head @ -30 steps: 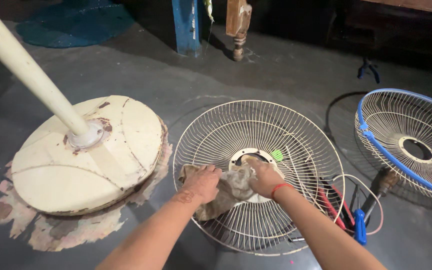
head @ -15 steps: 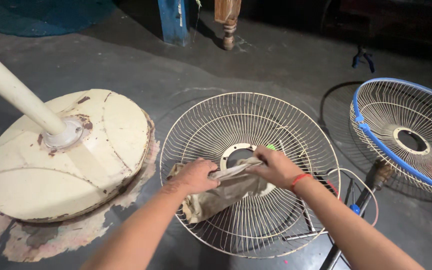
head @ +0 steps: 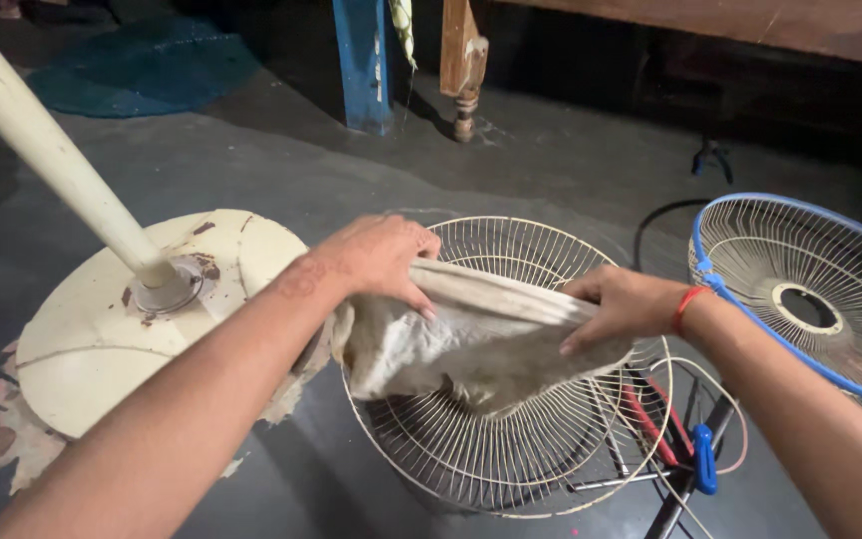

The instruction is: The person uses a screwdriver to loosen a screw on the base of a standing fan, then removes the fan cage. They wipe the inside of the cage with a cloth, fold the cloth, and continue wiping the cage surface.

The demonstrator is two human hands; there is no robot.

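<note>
A dirty beige cloth (head: pixel 471 339) is stretched between my two hands, lifted above a cream wire fan grille (head: pixel 511 449) that lies on the dark floor. My left hand (head: pixel 376 258) grips the cloth's left end from above. My right hand (head: pixel 623 304), with a red band at the wrist, grips the right end. The cloth sags in the middle and hides the grille's centre ring.
A round cream fan base (head: pixel 102 339) with a tilted pole (head: pixel 42 150) stands at the left. A second grille with a blue rim (head: pixel 800 299) leans at the right. Tools with red and blue handles (head: pixel 695 454) and a wire lie beside the grille. Blue and wooden furniture legs stand behind.
Both hands have lifted the cloth off the grille and pulled it apart, so it now hangs stretched in the air. The view has shifted slightly.
</note>
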